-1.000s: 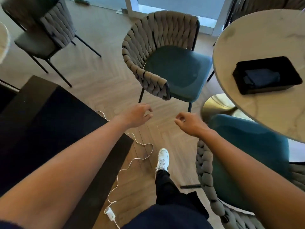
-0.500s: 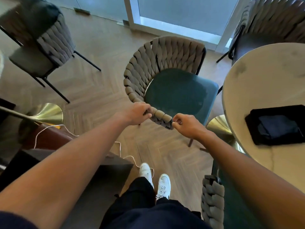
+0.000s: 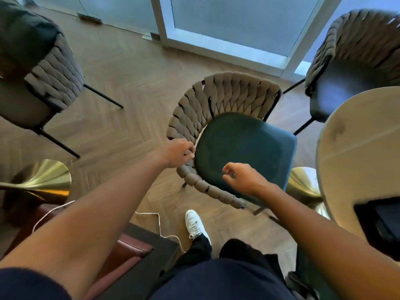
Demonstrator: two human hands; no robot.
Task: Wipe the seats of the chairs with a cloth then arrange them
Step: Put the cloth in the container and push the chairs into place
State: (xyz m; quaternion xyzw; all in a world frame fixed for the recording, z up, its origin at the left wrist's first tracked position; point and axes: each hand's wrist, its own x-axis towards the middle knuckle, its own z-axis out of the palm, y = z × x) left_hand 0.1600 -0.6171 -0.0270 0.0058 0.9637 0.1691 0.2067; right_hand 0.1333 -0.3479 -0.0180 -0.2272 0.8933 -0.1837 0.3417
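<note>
A chair with a teal seat [image 3: 244,148] and a woven grey backrest [image 3: 218,94] stands in the middle of the floor in front of me. My left hand [image 3: 178,152] grips the woven arm at the seat's left edge. Hovering just above the seat's front part, my right hand [image 3: 243,177] has its fingers loosely curled and holds nothing. A dark cloth lies in a black tray [image 3: 381,221] on the round marble table [image 3: 357,152] at the right.
A second woven chair [image 3: 52,70] stands at the far left, a third [image 3: 355,68] at the far right behind the table. Brass table bases [image 3: 43,176] sit on the wooden floor. A white cable [image 3: 158,224] runs near my shoe, beside a dark bench.
I have stepped closer to the chair. My right hand has let go of the woven arm end and lifted over the seat; my left hand keeps its grip on the arm.
</note>
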